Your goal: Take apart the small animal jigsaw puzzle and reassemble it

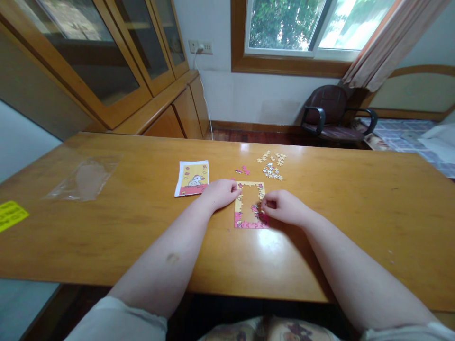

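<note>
A partly assembled jigsaw puzzle lies on the table, its yellow and pink border framing a mostly bare middle. A small pink cluster sits inside, toward the right. My left hand rests at the border's upper left, fingers curled and closed; whatever is under the fingertips is hidden. At the right border, my right hand makes a pinch, but anything between its fingertips is too small to make out. Left of the puzzle lies a printed reference picture of a white animal on yellow and pink, partly behind my left hand.
Beyond the puzzle are loose pink pieces, a pile of white patterned pieces and scattered yellow pieces. A clear plastic bag and a yellow label are on the table's left. An office chair stands behind the table.
</note>
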Demonstrator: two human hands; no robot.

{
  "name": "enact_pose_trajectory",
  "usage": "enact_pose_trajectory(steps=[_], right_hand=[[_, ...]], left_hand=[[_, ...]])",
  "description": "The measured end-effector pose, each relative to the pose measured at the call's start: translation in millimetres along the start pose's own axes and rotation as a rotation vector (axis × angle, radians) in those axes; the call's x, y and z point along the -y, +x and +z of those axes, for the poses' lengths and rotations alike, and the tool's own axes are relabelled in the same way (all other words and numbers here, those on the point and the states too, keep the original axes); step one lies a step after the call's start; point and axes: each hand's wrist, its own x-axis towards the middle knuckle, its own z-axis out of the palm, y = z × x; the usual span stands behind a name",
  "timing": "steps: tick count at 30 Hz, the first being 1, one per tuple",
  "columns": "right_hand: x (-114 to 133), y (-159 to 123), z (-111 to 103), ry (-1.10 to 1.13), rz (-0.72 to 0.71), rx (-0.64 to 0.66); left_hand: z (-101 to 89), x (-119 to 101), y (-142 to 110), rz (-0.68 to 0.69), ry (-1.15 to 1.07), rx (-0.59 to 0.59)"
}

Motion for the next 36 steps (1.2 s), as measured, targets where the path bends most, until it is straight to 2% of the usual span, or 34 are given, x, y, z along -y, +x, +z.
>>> enact_pose_trajectory(steps=[10, 18, 22, 24, 27, 31, 36], right_hand=[[-6, 2, 7, -0.059, -0.018, 0.085], [-1, 2, 9, -0.090, -0.030, 0.034], [4, 1, 12, -0.161, 0.017, -0.115], [8, 2, 15, -0.208, 0.050, -0.145], [13, 4, 22, -0.238, 0.046, -0.136], [17, 6, 30, -0.232, -0.036, -0.134], [18, 5, 31, -0.256, -0.054, -0.115]], left_hand=[[0.3, 1, 0, 0.015, 0.011, -0.014], [-0.8, 1, 0, 0.014, -0.009, -0.005], [-2.1, -1, -1, 0.007, -0.005, 0.002], [-2.4, -2, -1, 0.002, -0.001, 0.003], [-2.5, -2, -1, 0.002, 0.001, 0.000], [-1.7, -1, -1, 0.012, 0.004, -0.009], [-0.6, 0, 1, 0.017, -0.003, -0.004]])
